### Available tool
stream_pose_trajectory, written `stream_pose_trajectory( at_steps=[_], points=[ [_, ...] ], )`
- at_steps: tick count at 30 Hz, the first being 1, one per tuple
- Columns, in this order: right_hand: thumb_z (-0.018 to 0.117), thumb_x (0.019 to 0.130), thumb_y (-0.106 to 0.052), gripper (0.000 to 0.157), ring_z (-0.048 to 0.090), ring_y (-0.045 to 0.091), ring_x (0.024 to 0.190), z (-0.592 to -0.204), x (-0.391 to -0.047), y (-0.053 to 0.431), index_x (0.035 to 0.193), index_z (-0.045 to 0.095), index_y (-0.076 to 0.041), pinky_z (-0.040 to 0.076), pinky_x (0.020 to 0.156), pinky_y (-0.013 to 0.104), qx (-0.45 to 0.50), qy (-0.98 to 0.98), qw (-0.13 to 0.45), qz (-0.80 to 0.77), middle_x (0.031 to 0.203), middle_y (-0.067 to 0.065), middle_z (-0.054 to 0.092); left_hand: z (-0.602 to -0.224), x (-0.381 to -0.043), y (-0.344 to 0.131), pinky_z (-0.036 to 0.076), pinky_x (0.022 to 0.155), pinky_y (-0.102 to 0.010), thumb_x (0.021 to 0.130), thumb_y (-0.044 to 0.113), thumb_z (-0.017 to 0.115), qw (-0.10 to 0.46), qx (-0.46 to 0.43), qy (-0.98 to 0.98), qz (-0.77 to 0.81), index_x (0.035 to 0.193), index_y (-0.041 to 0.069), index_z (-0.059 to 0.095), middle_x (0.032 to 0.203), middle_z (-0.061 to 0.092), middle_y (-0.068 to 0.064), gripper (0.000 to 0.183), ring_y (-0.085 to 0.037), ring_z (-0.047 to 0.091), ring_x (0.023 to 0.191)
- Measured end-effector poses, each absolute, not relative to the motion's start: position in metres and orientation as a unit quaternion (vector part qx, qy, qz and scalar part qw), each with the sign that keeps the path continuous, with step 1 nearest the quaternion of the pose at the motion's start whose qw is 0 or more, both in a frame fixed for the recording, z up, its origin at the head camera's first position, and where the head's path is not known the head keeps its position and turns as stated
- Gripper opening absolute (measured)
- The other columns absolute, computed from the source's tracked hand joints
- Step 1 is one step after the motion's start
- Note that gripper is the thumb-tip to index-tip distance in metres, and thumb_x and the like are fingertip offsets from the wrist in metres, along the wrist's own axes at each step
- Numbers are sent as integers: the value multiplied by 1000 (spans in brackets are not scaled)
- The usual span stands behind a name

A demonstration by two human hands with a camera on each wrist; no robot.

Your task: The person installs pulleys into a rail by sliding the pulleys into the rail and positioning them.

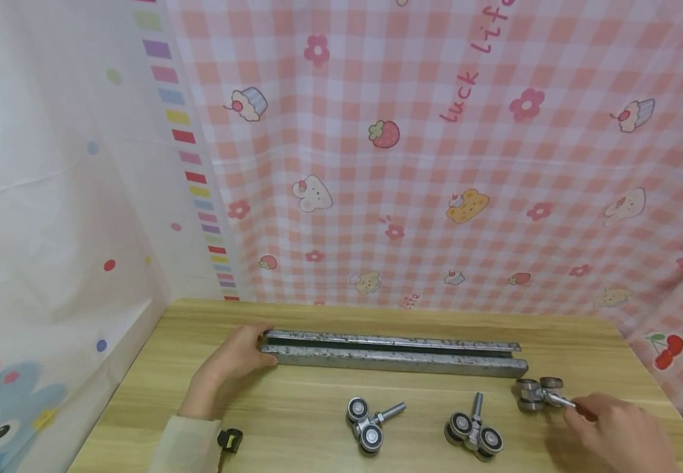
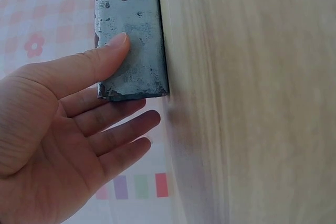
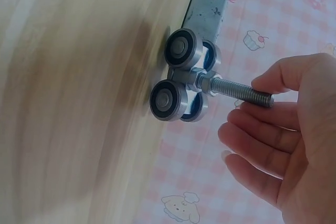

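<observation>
With right hand (image 1: 622, 428), pinches one roller (image 1: 532, 394) outside rail (image 1: 397, 362); with left hand (image 1: 232, 358), grips rail's end; leaves two rollers (image 1: 365, 426) (image 1: 473, 433) loose.

on the pink-and-white checked cloth (image 1: 418, 164) that hangs beyond the far edge of the wooden surface (image 1: 312, 410), the word "luck" (image 1: 458, 98) and the word "life" (image 1: 483, 45) run in pink letters up a steep slant to the right, the last letter cut by the top of the head view. a second, smaller "life" (image 1: 410, 301) in similar pink stands low on the same cloth, farther left, just above the surface's far edge.
</observation>
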State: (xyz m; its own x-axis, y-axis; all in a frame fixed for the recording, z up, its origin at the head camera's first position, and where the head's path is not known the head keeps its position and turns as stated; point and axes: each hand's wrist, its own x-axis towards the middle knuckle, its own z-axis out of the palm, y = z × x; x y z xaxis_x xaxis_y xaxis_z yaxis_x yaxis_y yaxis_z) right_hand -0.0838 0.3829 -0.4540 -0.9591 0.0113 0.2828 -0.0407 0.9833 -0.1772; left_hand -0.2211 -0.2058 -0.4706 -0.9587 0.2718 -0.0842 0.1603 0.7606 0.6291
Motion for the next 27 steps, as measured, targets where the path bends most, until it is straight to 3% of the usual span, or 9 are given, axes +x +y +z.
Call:
stream_pose_trajectory(
  at_steps=[4,10,15,18,22,27],
  points=[
    [83,79,-13,12,55,16,56,-455,-88,380,83,78,-4,48,47,40,15,-979,179,95,69,0,66,-471,-221,-207,55,101,-53,87,9,86,84,117,935,325,145,-7,55,130,67,-22,68,-37,63,120],
    [81,84,-11,16,65,25,63,-454,-97,377,90,78,5,56,53,47,5,-974,177,139,74,7,72,-471,-221,-206,55,102,-54,87,9,86,85,113,935,325,146,-7,55,132,66,-23,68,-38,62,122],
    [80,86,-7,13,68,26,67,-455,-103,377,91,77,4,53,52,34,7,-969,178,170,77,6,73,-472,-221,-206,55,102,-54,87,9,86,85,112,935,325,145,-7,55,132,66,-22,68,-38,63,122],
    [82,82,-3,11,67,19,66,-459,-105,377,90,76,3,51,52,27,22,-962,204,180,78,6,73,-472,-220,-205,54,102,-54,86,9,87,82,113,936,324,144,-7,56,131,66,-22,68,-38,63,121],
    [83,82,-3,13,63,11,64,-461,-109,376,91,76,3,49,50,24,26,-957,222,186,78,6,73,-472,-220,-205,54,102,-54,86,9,87,83,111,936,324,144,-7,56,131,67,-22,68,-38,63,121],
    [80,87,-7,18,66,21,69,-459,-114,375,97,75,7,50,52,25,0,-962,189,196,80,10,74,-469,-219,-204,54,102,-55,86,9,86,83,109,936,325,145,-7,56,128,67,-22,68,-37,63,120]
  ],
)
